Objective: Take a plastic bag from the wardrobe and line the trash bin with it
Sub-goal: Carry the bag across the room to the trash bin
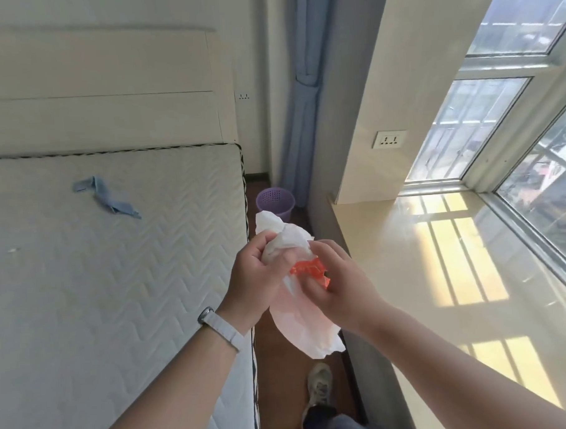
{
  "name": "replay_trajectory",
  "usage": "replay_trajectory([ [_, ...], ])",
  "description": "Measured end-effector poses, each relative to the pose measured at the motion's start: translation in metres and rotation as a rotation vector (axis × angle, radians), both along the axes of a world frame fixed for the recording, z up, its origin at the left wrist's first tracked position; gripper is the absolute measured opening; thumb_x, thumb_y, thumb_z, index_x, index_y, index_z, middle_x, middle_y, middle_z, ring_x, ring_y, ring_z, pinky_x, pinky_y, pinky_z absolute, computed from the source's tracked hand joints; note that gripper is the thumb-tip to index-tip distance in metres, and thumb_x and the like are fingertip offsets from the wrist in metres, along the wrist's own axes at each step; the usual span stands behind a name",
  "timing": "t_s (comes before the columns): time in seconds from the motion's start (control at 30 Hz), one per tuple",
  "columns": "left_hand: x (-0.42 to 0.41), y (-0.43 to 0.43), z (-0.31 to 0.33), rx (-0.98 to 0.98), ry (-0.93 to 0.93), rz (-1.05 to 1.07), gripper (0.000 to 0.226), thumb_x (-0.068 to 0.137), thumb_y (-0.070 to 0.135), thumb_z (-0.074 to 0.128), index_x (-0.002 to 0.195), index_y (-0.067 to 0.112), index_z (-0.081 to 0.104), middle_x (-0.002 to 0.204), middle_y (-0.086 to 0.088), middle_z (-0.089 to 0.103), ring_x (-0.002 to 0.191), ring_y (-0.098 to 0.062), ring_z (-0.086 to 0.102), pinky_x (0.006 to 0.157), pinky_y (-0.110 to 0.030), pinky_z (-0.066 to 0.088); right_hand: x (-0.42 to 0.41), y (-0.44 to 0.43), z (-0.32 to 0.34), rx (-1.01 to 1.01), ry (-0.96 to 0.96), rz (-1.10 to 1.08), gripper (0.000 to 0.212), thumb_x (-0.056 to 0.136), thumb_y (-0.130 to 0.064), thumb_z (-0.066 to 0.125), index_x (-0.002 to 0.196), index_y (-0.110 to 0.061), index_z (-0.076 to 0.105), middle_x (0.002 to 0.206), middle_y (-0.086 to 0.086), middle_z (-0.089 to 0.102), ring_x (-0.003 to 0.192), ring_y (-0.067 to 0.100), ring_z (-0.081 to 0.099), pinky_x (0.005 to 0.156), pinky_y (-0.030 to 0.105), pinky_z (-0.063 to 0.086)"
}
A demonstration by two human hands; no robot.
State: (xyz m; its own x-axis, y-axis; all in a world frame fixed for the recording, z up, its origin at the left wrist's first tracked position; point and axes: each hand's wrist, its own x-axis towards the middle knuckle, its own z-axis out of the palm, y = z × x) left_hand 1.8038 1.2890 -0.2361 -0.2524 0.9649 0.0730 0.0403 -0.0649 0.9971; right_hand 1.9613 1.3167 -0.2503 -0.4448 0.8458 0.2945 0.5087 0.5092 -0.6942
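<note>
A crumpled white plastic bag (299, 324) with an orange-red patch sits between both hands at the centre of the view. My left hand (258, 280) grips its upper left part, fingers curled into the folds. My right hand (340, 283) pinches the bag at the orange patch. The bag's lower end hangs loose below the hands. A small purple perforated trash bin (274, 201) stands on the floor ahead, in the narrow gap between bed and window ledge, partly hidden behind the bag's top. The wardrobe is not in view.
A bare quilted mattress (116, 286) with a blue cloth strip (107, 199) fills the left. A beige window ledge (440, 288) runs along the right. A blue curtain (303, 116) hangs behind the bin. My shoe (320, 388) stands on the brown floor.
</note>
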Motion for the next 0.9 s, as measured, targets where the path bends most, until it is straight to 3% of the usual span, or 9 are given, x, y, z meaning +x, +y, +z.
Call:
replay_trajectory([
  [0.23, -0.031, 0.107, -0.014, -0.036, 0.025, 0.086, 0.035, 0.073, 0.049, 0.068, 0.086, 0.017, 0.066, 0.08, -0.007, 0.067, 0.077, -0.019, 0.061, 0.072, -0.042, 0.052, -0.037, 0.119, -0.021, -0.018, 0.059, 0.084, 0.04, 0.084, -0.041, 0.051, 0.116, -0.017, 0.058, 0.105, -0.007, 0.057, 0.088, 0.01, 0.057, 0.074, 0.031, 0.05],
  [0.37, -0.042, 0.181, -0.012, -0.116, 0.047, 0.13, 0.028, 0.077, 0.047, 0.065, 0.081, 0.02, 0.066, 0.073, 0.005, 0.065, 0.072, -0.011, 0.061, 0.066, -0.031, 0.05, -0.051, 0.196, -0.02, -0.06, 0.071, 0.125, 0.04, 0.083, -0.041, 0.05, 0.116, -0.018, 0.058, 0.102, -0.007, 0.056, 0.086, 0.013, 0.056, 0.074, 0.038, 0.051],
  [0.5, -0.047, 0.253, -0.003, -0.088, 0.059, 0.143, 0.034, 0.074, 0.05, 0.064, 0.082, 0.017, 0.066, 0.073, 0.001, 0.065, 0.07, -0.013, 0.06, 0.064, -0.033, 0.049, -0.054, 0.271, -0.012, -0.054, 0.057, 0.142, 0.04, 0.083, -0.04, 0.05, 0.116, -0.017, 0.057, 0.1, -0.005, 0.056, 0.085, 0.015, 0.055, 0.073, 0.04, 0.05],
  [0.63, -0.048, 0.309, 0.003, -0.073, 0.017, 0.15, 0.026, 0.08, 0.039, 0.066, 0.084, 0.013, 0.066, 0.074, 0.0, 0.066, 0.07, -0.012, 0.06, 0.063, -0.03, 0.049, -0.057, 0.328, -0.001, -0.025, 0.052, 0.144, 0.037, 0.084, -0.037, 0.051, 0.113, -0.016, 0.058, 0.098, -0.003, 0.056, 0.085, 0.017, 0.055, 0.072, 0.039, 0.049],
  [0.9, -0.061, 0.414, -0.007, -0.104, 0.066, 0.075, 0.024, 0.081, 0.045, 0.063, 0.083, 0.022, 0.068, 0.082, -0.008, 0.07, 0.075, -0.017, 0.065, 0.068, -0.035, 0.053, -0.061, 0.427, -0.007, -0.025, 0.027, 0.11, 0.036, 0.084, -0.041, 0.048, 0.113, -0.021, 0.057, 0.099, -0.01, 0.054, 0.085, 0.01, 0.052, 0.072, 0.033, 0.048],
])
